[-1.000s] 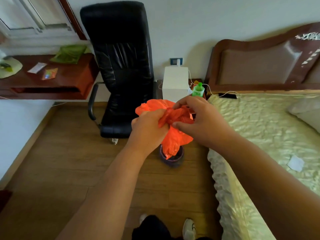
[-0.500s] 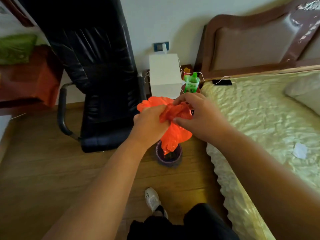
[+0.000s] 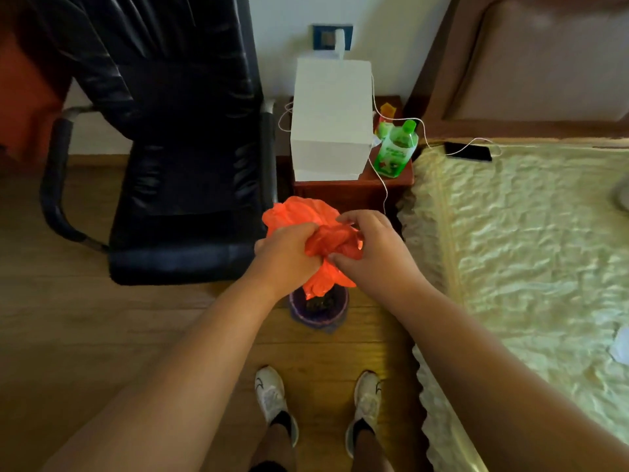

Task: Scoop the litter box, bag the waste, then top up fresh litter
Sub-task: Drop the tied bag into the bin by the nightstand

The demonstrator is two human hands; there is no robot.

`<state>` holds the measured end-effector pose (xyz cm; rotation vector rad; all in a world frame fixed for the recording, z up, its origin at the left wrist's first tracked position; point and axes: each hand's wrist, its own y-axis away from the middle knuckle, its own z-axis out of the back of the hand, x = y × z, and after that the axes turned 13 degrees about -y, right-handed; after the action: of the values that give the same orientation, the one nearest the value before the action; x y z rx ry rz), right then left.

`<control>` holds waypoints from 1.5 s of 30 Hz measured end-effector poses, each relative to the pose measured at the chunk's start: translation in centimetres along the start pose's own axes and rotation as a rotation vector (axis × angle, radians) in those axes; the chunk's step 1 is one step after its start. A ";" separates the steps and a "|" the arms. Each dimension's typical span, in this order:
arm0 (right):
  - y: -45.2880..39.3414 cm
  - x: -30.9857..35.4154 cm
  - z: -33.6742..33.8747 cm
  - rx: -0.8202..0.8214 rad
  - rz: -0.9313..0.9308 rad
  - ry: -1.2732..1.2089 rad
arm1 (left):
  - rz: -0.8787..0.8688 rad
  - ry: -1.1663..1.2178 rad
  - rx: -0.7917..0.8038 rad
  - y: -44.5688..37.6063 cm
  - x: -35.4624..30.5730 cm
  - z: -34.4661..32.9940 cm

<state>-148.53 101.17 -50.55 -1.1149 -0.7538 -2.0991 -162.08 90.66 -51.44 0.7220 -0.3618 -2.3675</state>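
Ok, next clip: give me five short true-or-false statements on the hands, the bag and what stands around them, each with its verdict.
1. Both hands hold the orange bag. True: the left hand grips it, the right hand pinches it.
2. The bag lies flat on the floor. False: it is held up above the small purple bin.
3. A green bottle stands beside the white box. True.
4. The office chair is white. False: black.
5. The person is barefoot. False: white shoes.
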 end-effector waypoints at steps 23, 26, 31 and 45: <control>-7.8 -29.4 -15.3 0.130 -0.354 0.118 | 0.143 -0.024 0.097 -16.1 13.0 -30.5; -8.0 -31.9 -16.7 0.167 -0.404 0.183 | 0.097 -0.077 0.079 -17.5 15.3 -34.9; -8.8 -35.0 -18.4 0.229 -0.427 0.222 | 0.145 -0.039 0.101 -18.3 15.9 -36.5; -12.3 -41.1 -23.1 0.251 -0.483 0.189 | 0.199 0.103 0.228 -21.4 17.7 -40.9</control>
<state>-151.20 103.03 -99.16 -0.6292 -1.2476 -2.3688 -160.47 92.67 -100.82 0.8668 -0.6363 -2.1141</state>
